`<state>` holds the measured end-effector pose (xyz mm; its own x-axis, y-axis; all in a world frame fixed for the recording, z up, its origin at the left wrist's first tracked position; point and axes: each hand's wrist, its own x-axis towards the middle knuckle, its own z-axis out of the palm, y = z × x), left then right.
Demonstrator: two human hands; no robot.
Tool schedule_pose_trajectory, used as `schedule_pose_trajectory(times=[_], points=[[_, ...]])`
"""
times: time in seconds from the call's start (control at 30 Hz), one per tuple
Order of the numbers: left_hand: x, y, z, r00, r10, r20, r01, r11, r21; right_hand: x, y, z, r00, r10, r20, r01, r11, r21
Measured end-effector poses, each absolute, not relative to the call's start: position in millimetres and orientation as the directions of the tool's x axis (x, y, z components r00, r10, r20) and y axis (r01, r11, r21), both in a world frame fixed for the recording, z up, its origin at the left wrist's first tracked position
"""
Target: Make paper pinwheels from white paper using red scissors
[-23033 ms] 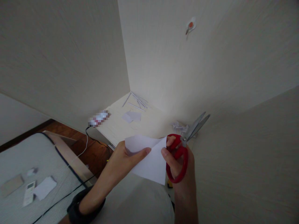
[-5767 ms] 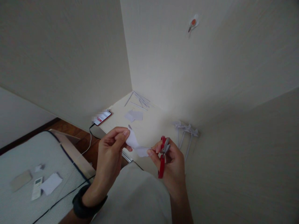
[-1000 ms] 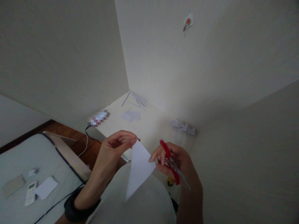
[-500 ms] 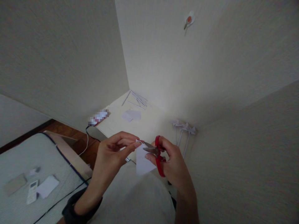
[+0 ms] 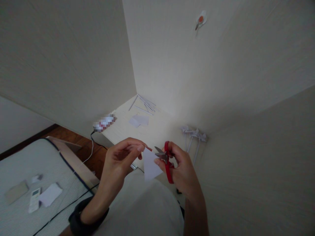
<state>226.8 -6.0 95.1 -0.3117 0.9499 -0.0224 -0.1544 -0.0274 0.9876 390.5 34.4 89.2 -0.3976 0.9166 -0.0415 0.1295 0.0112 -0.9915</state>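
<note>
**Hands, scissors and a small folded sheet**

Left hand (image 5: 121, 157) pinches the top corner of a small white paper piece (image 5: 150, 165) between thumb and fingertips, so the paper hangs down in a rough triangle in front of the person's light-clothed lap. Right hand (image 5: 180, 170) is closed through the red handles of the scissors (image 5: 165, 158); the short grey blades look slightly parted and point left, toward the upper edge of the paper, just beside the left fingertips.

To do this snip well, judging from the grip: keep the pinch firm and close to the cut line so the paper stays taut, but hold the fingertips clear of the blades, which sit very near them. Feeding the paper into the base of the blades rather than the tips should give a cleaner edge on so small a piece.

Beyond the hands, the pale surface (image 5: 157, 131) in the corner carries thin paper sticks (image 5: 145, 105), flat paper scraps (image 5: 139, 120), a phone (image 5: 104, 123) on a cable, and small paper pinwheels (image 5: 194, 134). A bed (image 5: 29, 170) lies to the left with a remote (image 5: 34, 196) and paper on it.
</note>
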Motion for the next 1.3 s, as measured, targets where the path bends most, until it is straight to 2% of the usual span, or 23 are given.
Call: schedule_pose_trajectory(times=[0.17, 0.27, 0.4, 0.5, 0.67, 0.9, 1.03, 1.3], points=[[231, -4, 98, -0.201, 0.970, -0.138, -0.120, 0.115, 0.986, 390, 35, 87, -0.350, 0.936, -0.044, 0.080, -0.017, -0.997], [230, -5, 98, -0.273, 0.954, -0.124, -0.080, 0.106, 0.991, 392, 37, 85, -0.332, 0.943, -0.034, 0.074, -0.009, -0.997], [226, -7, 97, -0.377, 0.923, -0.070, -0.129, 0.022, 0.991, 396, 40, 82, -0.277, 0.960, 0.030, 0.061, 0.049, -0.997], [226, -9, 95, -0.353, 0.933, -0.075, -0.158, 0.019, 0.987, 396, 41, 83, -0.232, 0.970, 0.075, -0.021, 0.072, -0.997], [230, -9, 94, -0.207, 0.964, -0.169, -0.141, 0.142, 0.980, 394, 40, 87, -0.205, 0.972, 0.111, -0.149, 0.081, -0.986], [227, -11, 95, -0.327, 0.925, -0.195, -0.147, 0.154, 0.977, 398, 44, 84, -0.160, 0.982, 0.099, -0.296, 0.048, -0.954], [224, -13, 93, -0.330, 0.924, -0.195, -0.162, 0.148, 0.976, 396, 43, 84, -0.228, 0.966, 0.126, -0.381, 0.030, -0.924], [236, -12, 101, -0.245, 0.938, -0.244, -0.250, 0.182, 0.951, 384, 29, 94, -0.179, 0.983, 0.046, -0.272, -0.004, -0.962]])
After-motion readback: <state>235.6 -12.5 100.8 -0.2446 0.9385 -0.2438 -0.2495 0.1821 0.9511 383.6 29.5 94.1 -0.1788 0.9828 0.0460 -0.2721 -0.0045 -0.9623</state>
